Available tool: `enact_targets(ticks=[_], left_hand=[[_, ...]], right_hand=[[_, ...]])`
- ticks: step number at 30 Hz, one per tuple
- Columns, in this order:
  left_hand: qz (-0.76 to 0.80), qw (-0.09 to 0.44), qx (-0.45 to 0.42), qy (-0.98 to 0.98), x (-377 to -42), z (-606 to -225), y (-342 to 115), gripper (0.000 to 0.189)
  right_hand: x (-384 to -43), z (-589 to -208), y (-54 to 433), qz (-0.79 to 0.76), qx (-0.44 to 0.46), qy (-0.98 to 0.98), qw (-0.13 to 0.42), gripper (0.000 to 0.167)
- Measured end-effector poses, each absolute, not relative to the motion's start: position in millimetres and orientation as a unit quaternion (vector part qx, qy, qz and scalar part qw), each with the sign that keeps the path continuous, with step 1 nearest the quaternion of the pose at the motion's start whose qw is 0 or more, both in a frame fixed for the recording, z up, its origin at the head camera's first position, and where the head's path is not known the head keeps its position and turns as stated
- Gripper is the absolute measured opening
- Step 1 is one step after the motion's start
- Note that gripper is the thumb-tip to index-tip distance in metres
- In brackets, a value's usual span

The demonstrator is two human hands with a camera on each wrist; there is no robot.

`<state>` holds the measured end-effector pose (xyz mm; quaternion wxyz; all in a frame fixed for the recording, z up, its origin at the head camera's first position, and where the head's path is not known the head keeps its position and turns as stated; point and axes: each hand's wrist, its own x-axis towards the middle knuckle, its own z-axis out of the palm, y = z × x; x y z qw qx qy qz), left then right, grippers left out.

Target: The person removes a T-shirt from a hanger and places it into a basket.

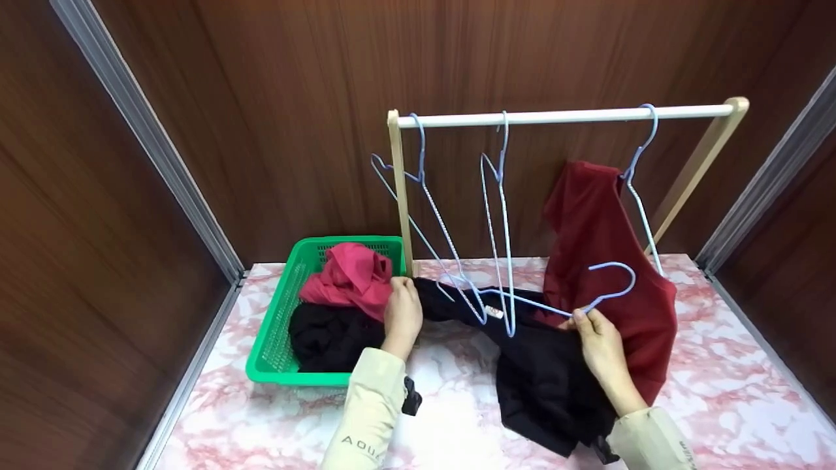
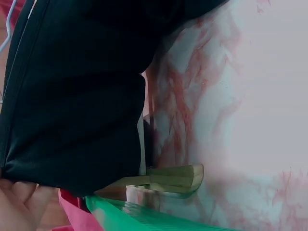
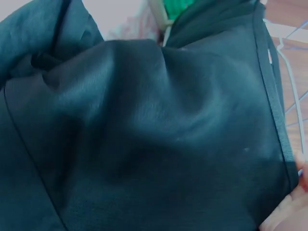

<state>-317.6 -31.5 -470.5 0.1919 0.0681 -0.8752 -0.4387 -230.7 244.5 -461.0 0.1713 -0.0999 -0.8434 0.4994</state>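
A black garment [image 1: 542, 365] with a small white label [image 1: 494, 312] at its upper edge is stretched between both hands and hangs toward the table. My left hand [image 1: 403, 310] pinches its left end beside the green basket; in the left wrist view the fingers [image 2: 21, 204] grip the cloth edge. With thumb and fingers, my right hand [image 1: 597, 339] holds a pale blue wire hanger [image 1: 614, 264] below its hook, together with the garment's right edge. The hanger's arm runs left along the cloth edge, partly hidden. The right wrist view shows the garment [image 3: 159, 139] close up.
A green basket [image 1: 258, 356] on the left holds a pink cloth [image 1: 353, 274] and a black cloth [image 1: 333, 336]. The rack's white rail [image 1: 575, 116] bears two bare hangers, which hang in front of the garment, and a hanger with a dark red garment [image 1: 588, 228]. Wooden walls surround the marbled table [image 1: 450, 418].
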Motion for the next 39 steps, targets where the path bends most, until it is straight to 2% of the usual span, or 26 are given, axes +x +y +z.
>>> enact_targets(ticks=[5, 9, 10, 13, 14, 16, 17, 21, 23, 26, 30, 33, 37, 39], left_hand=[[-0.432, 0.181, 0.076, -0.88, -315, -472, -26, 0.012], [-0.454, 0.198, 0.044, -0.868, -323, -489, -24, 0.012], [-0.457, 0.214, 0.033, -0.863, -333, -506, -23, 0.015], [-0.49, 0.201, 0.021, -0.848, -368, -558, -18, 0.028], [-0.513, 0.187, 0.025, -0.838, -378, -574, -15, 0.032], [-0.577, 0.119, 0.044, -0.807, -391, -593, -11, 0.04], [-0.609, 0.069, 0.063, -0.788, -388, -591, -10, 0.041], [-0.713, -0.052, 0.086, -0.694, -375, -582, 1, 0.047], [-0.743, -0.079, 0.086, -0.659, -377, -590, 11, 0.048], [-0.786, -0.12, 0.083, -0.6, -375, -595, 24, 0.038], [-0.819, -0.195, 0.094, -0.531, -331, -546, 33, 0.02], [-0.807, -0.255, 0.101, -0.524, -291, -500, 37, 0.02], [-0.781, -0.317, 0.076, -0.532, -266, -481, 40, 0.01], [-0.766, -0.34, 0.058, -0.543, -262, -484, 42, 0.018]], right_hand=[[-234, -461, 241, 0.506, -0.134, -0.831, 0.189, 0.03], [-236, -459, 236, 0.524, -0.143, -0.811, 0.219, 0.031], [-237, -458, 235, 0.525, -0.145, -0.807, 0.228, 0.031], [-240, -457, 230, 0.532, -0.149, -0.793, 0.256, 0.031], [-241, -457, 228, 0.536, -0.148, -0.788, 0.264, 0.03], [-243, -456, 225, 0.545, -0.146, -0.777, 0.28, 0.03], [-244, -456, 223, 0.552, -0.143, -0.77, 0.286, 0.029], [-247, -456, 213, 0.585, -0.129, -0.737, 0.313, 0.029], [-249, -455, 209, 0.599, -0.126, -0.721, 0.326, 0.028], [-252, -454, 202, 0.614, -0.132, -0.702, 0.337, 0.026], [-259, -452, 196, 0.625, -0.144, -0.682, 0.351, 0.025], [-264, -450, 192, 0.632, -0.152, -0.67, 0.36, 0.024], [-268, -446, 188, 0.651, -0.156, -0.648, 0.364, 0.02], [-269, -443, 185, 0.662, -0.154, -0.636, 0.365, 0.017]])
